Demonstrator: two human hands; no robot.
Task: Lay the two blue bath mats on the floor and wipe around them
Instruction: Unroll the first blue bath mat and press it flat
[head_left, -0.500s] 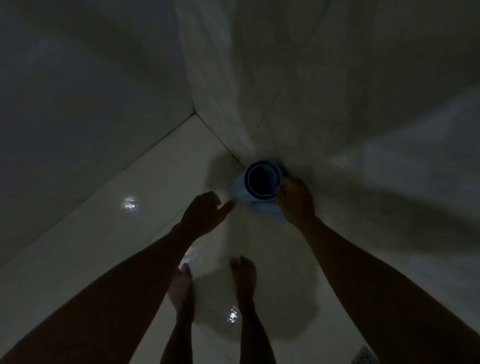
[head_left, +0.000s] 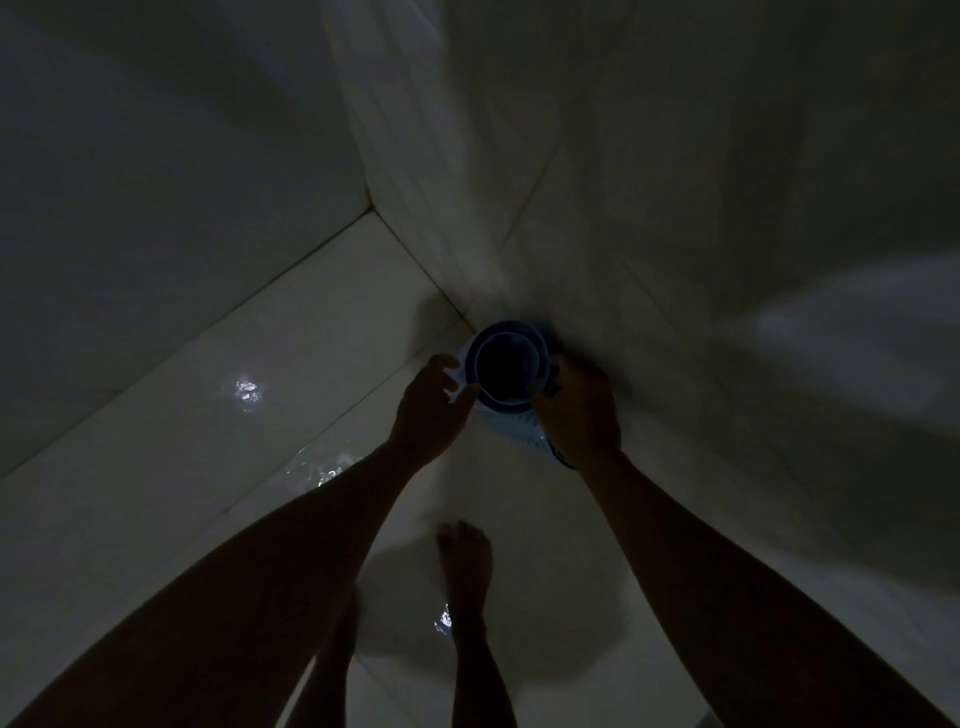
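Head view: rolled mats (head_left: 511, 366) stand on end in the floor corner against the wall (head_left: 675, 208). Right hand (head_left: 579, 410) grasps the roll's side; left hand (head_left: 434, 402) touches its outer edge, fingers curled on it (dim light, detail uncertain). Likely light, pliable, springy rubber; best held by the free outer edge to unroll.

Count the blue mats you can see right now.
1 roll for sure: the rolled blue mat stands on end in the corner, the left hand and right hand on its sides. It shows two nested layers, so the second mat may be rolled inside.
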